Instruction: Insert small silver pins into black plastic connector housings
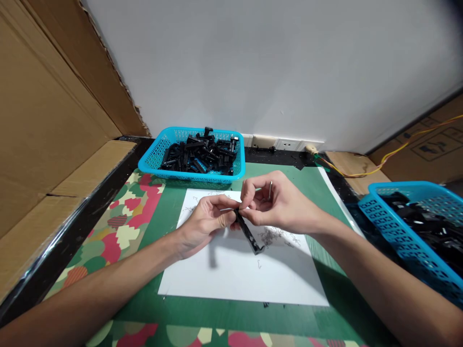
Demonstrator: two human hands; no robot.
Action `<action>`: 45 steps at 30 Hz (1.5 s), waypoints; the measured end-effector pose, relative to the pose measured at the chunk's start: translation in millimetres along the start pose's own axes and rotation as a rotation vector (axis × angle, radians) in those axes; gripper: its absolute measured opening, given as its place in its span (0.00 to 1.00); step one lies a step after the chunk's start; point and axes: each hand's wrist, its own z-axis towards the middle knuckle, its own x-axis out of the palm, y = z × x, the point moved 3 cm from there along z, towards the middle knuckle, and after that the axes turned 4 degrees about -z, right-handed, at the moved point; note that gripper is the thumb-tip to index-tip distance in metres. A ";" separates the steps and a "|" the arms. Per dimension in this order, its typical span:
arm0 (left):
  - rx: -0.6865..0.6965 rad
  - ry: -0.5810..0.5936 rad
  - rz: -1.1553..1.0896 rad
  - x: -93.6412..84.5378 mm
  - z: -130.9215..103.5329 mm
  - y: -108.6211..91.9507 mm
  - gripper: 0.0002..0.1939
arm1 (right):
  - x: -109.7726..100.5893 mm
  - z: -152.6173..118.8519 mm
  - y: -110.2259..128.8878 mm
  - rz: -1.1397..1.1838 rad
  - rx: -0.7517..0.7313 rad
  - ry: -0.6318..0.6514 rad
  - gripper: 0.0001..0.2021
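Observation:
Over the white paper sheet (217, 279), my left hand (206, 221) is closed on a narrow black plastic part (249, 235). The part slants down toward me, its far end at the fingertips and its hooked near end free. My right hand (278, 202) pinches thumb and forefinger right at that far end; whatever is between them is too small to make out. A slim silvery piece (270, 191) shows at its curled fingers; I cannot tell whether it is held or worn. Small bent wire pieces (271, 236) lie scattered on the sheet beneath the hands.
A blue basket (191, 178) heaped with black plastic parts (202, 152) stands at the back. Another blue basket (408, 236) with dark parts is at the right. Cardboard (47, 106) walls the left side. Sockets and a yellow cable (383, 161) run along the back right.

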 end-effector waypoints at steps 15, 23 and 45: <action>0.006 -0.010 0.078 -1.9 0.6 0.8 0.13 | -0.9 -3.7 6.6 -0.071 0.093 -0.019 0.04; 0.022 0.002 0.129 -4.4 -0.6 4.0 0.10 | -4.7 -1.6 4.9 -0.086 0.101 0.007 0.03; -0.048 0.068 0.207 5.4 -6.0 5.0 0.16 | -22.7 -12.7 23.6 -0.389 -0.067 0.258 0.13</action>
